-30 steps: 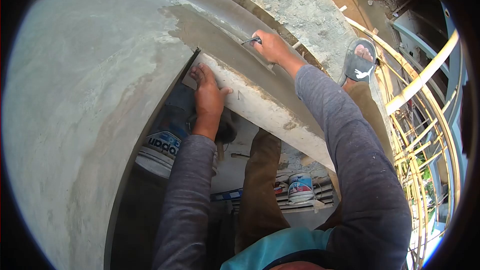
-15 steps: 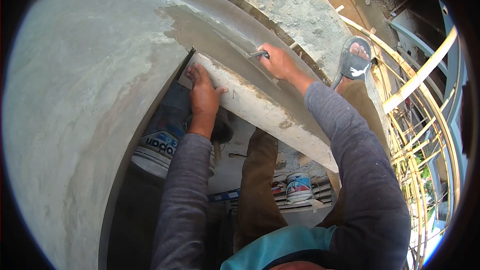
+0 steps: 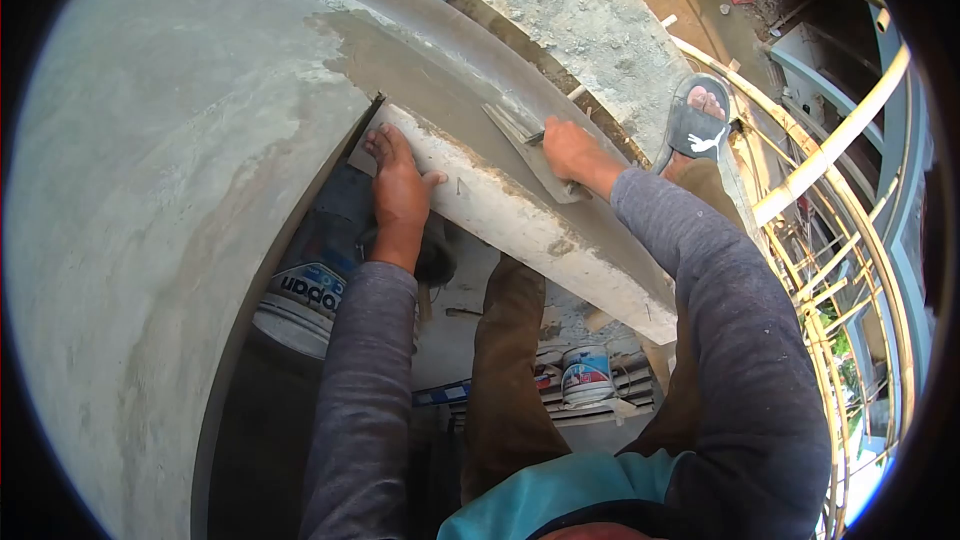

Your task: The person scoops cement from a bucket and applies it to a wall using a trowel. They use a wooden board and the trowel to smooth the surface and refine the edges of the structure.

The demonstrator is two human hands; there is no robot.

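Note:
My right hand (image 3: 577, 153) is closed around the handle of a plastering trowel (image 3: 535, 162). The trowel's blade lies on a strip of smooth wet mortar (image 3: 430, 90) along the curved ledge. Below that strip runs a long, pale wooden board (image 3: 520, 222) with mortar smears along its upper edge and nails sticking out. My left hand (image 3: 402, 185) holds the board near its upper left end, fingers together on its face and thumb spread to the side. Part of the trowel's grip is hidden by my fingers.
A broad grey plastered surface (image 3: 170, 160) fills the left. Under the opening stand a large labelled bucket (image 3: 300, 305) and a smaller paint pail (image 3: 587, 377). My sandalled foot (image 3: 697, 120) rests on a rough concrete ledge (image 3: 560, 10); bamboo scaffolding (image 3: 840, 150) stands at right.
My right hand has moved slightly right and down with the trowel, whose blade now shows more broadly on the mortar. My left hand stays at the board's end. The view has shifted a little.

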